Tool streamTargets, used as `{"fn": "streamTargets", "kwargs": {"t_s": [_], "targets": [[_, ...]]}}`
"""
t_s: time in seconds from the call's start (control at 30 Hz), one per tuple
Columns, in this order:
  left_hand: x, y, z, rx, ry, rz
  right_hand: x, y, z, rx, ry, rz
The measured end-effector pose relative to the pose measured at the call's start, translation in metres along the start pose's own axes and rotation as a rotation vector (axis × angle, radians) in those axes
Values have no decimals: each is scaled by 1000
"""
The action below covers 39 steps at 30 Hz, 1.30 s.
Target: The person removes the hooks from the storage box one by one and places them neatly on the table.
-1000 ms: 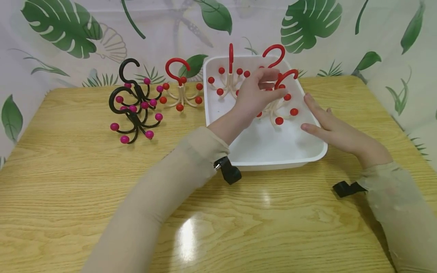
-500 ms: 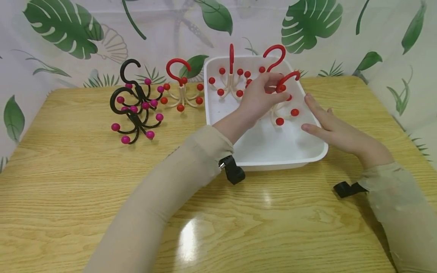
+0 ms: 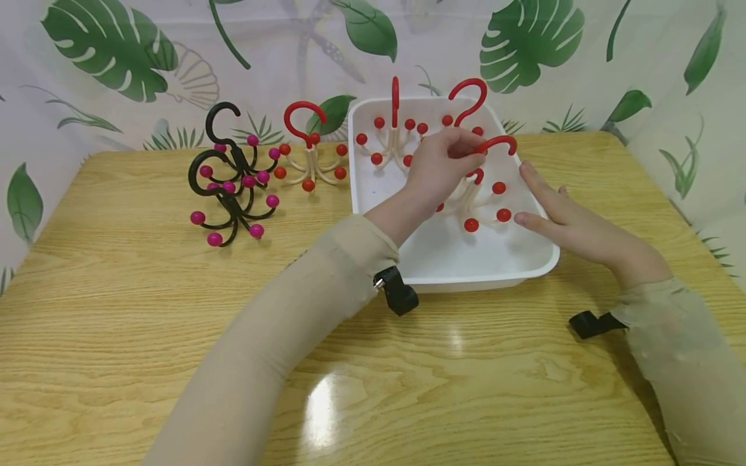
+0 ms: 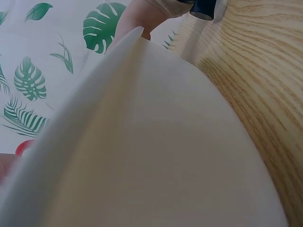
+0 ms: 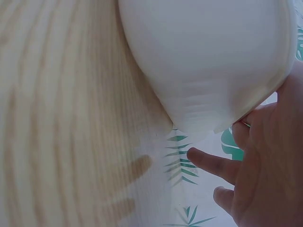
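Observation:
In the head view, my left hand (image 3: 440, 165) pinches the red hook (image 3: 500, 144) of a multi-arm hanger with beige arms and red ball tips (image 3: 471, 224). This hanger is in the white tray (image 3: 460, 265), tilted, its upper part partly hidden by the hand. Two similar hangers, one with an edge-on hook (image 3: 395, 103) and one behind my hand (image 3: 469, 97), also stand in the tray. My right hand (image 3: 583, 226) rests at the tray's right rim, thumb over the inside. In the right wrist view, its outer fingers (image 5: 215, 165) extend straight beside the tray wall.
Left of the tray, another red-hooked hanger (image 3: 310, 155) stands on the wooden table (image 3: 146, 323). Two black hangers with pink balls (image 3: 233, 204) overlap farther left. A leaf-patterned cloth (image 3: 262, 39) hangs behind the table.
My left hand has taken hold of the front red hook and tipped it rightward. That hanger's red balls have shifted slightly nearer to me. The right hand has stayed at the rim.

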<state>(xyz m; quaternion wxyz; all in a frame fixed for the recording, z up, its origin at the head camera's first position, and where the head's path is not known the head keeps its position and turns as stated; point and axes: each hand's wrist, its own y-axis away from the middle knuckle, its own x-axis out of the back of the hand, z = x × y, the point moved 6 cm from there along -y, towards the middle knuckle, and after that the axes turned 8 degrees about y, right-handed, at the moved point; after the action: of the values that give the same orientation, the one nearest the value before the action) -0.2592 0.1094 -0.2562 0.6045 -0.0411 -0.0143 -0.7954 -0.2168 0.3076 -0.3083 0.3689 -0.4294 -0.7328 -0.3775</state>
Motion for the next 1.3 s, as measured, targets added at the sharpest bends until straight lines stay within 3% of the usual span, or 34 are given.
{"fn": "streamTargets", "kwargs": {"t_s": [0.17, 0.4, 0.73, 0.97, 1.13, 1.3], "targets": [[2, 1, 3, -10, 19, -15, 0, 1, -1, -6, -3, -1], [12, 9, 13, -101, 79, -23, -1, 3, -2, -20, -14, -6], [40, 44, 52, -189, 172, 20, -2, 2, 1, -16, -9, -6], [60, 68, 76, -289, 194, 25, -2, 1, 2, -5, -9, -2], [77, 83, 88, -355, 214, 22, -1, 1, 1, 9, -5, 3], [97, 94, 92, -392, 200, 59, 0, 1, 0, 43, -10, 10]]}}
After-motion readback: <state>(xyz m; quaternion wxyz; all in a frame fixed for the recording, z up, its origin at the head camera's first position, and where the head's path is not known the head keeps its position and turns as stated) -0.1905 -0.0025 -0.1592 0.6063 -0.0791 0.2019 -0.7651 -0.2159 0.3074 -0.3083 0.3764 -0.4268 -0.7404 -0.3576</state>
